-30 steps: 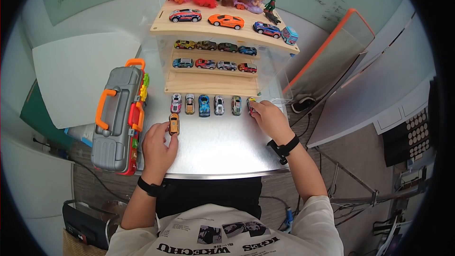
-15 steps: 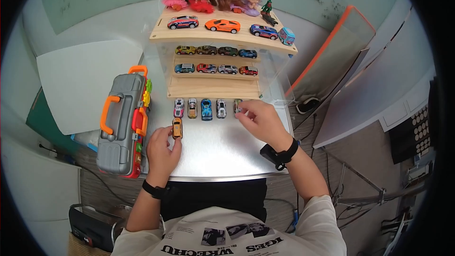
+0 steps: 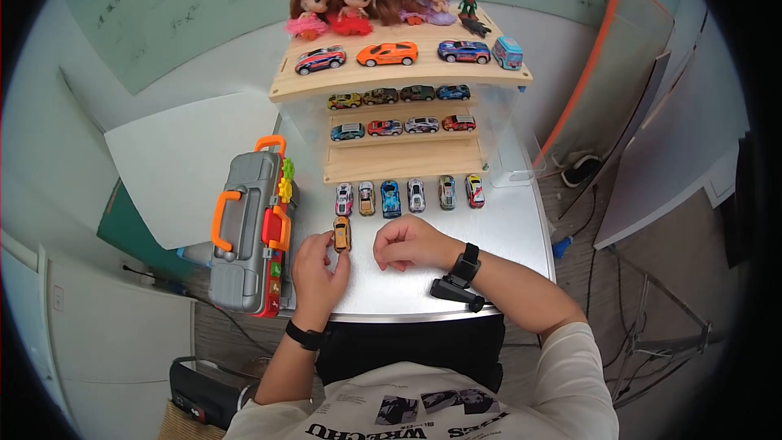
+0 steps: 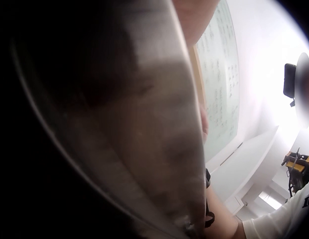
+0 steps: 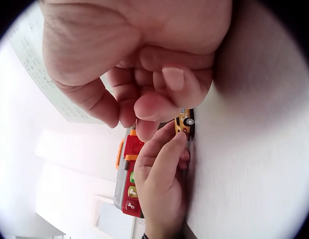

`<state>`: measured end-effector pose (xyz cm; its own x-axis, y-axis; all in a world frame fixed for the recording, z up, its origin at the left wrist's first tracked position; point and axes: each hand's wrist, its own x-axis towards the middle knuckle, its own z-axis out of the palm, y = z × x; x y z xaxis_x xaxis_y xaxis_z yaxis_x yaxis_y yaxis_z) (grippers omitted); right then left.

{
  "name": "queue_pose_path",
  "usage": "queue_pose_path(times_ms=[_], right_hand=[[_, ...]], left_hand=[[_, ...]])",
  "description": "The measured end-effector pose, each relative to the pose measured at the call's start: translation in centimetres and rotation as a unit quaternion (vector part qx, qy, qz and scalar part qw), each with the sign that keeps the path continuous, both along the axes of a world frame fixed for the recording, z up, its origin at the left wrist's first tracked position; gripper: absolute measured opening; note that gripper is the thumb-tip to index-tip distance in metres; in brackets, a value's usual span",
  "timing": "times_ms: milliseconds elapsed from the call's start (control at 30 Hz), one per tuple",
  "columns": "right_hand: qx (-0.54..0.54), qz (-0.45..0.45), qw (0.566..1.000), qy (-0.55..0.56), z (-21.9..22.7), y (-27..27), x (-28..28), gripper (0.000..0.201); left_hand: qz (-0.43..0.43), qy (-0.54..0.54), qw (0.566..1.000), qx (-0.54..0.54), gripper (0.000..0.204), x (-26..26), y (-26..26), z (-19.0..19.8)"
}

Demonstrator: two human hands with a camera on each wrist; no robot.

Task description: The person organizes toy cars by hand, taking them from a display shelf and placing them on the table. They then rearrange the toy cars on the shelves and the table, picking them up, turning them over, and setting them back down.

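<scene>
My left hand [image 3: 319, 275] pinches a yellow toy car [image 3: 342, 234] between thumb and fingers, low at the metal tabletop. The same grip shows in the right wrist view, where the car [image 5: 185, 123] is partly covered by fingers. To its right, my right hand [image 3: 411, 243] rests low over the table, fingers loosely curled around nothing. Beyond both hands runs a row of small toy cars, among them a blue one [image 3: 391, 198], a white one [image 3: 416, 195] and a red-and-white one [image 3: 475, 191] at the right end. The left wrist view is mostly blurred, dark tabletop.
A grey toy toolbox [image 3: 248, 228] with orange handles stands left of my left hand. Behind the row, a tiered wooden display shelf [image 3: 399, 165] carries more toy cars, with dolls [image 3: 354, 12] on top. The metal table's [image 3: 423, 315] front edge lies near my body.
My right hand has left the right end of the car row and come back left, nearer the left hand. The left hand keeps the yellow toy car. The head view has shifted.
</scene>
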<state>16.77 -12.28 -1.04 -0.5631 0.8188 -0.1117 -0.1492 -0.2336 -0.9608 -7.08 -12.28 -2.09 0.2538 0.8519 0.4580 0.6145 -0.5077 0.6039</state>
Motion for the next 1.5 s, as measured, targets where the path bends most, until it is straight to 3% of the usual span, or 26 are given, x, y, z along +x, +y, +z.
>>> queue_pose_path(times_ms=[167, 233, 300, 333, 500, 600, 833, 1067, 1333, 1433, 1500], right_hand=[[0.007, 0.019, 0.999, 0.031, -0.7, 0.2, 0.9, 0.012], [0.018, 0.026, 0.998, 0.046, -1.1, 0.2, 1.1, 0.013], [0.068, 0.009, 0.997, 0.04, -1.4, 0.0, 1.4, 0.014], [0.07, -0.001, 0.996, 0.047, -1.4, -0.1, 1.6, 0.014], [0.111, 0.01, 0.994, 0.02, -1.4, -0.1, 1.8, 0.024], [0.098, 0.0, 0.994, 0.037, -1.6, -0.1, 1.7, 0.026], [0.111, -0.003, 0.993, 0.047, -1.4, 0.0, 1.8, 0.025], [0.095, -0.005, 0.994, 0.049, -1.4, 0.0, 1.7, 0.027], [0.1, 0.008, 0.994, 0.043, -1.1, -0.1, 1.9, 0.027], [0.09, 0.003, 0.994, 0.055, -1.1, 0.0, 2.1, 0.025], [0.065, -0.009, 0.994, 0.087, -1.2, 0.0, 2.4, 0.025]], left_hand=[[-0.021, 0.012, 0.999, 0.034, 0.039, 0.1, -0.2, -0.3], [0.023, -0.033, 0.999, 0.001, 0.035, 0.3, -0.9, -0.1], [0.019, -0.008, 0.999, 0.04, 0.035, 0.2, -1.2, 0.4], [0.026, 0.005, 0.997, 0.077, 0.034, 0.4, -1.2, 0.7], [-0.017, 0.041, 0.997, 0.062, 0.035, 3.4, -0.3, 5.0], [-0.019, 0.135, 0.987, 0.084, 0.038, 5.7, 1.9, 6.7], [-0.019, 0.219, 0.969, 0.113, 0.042, 8.9, 10.3, 7.8], [-0.048, 0.306, 0.944, 0.114, 0.04, 9.6, 17.6, 6.5], [-0.014, 0.337, 0.938, 0.082, 0.034, 10.7, 17.4, 6.9], [0.025, 0.3, 0.952, 0.06, 0.035, 10.5, 14.3, 8.9], [-0.021, 0.229, 0.961, 0.153, 0.036, 9.5, 10.1, 9.6]])
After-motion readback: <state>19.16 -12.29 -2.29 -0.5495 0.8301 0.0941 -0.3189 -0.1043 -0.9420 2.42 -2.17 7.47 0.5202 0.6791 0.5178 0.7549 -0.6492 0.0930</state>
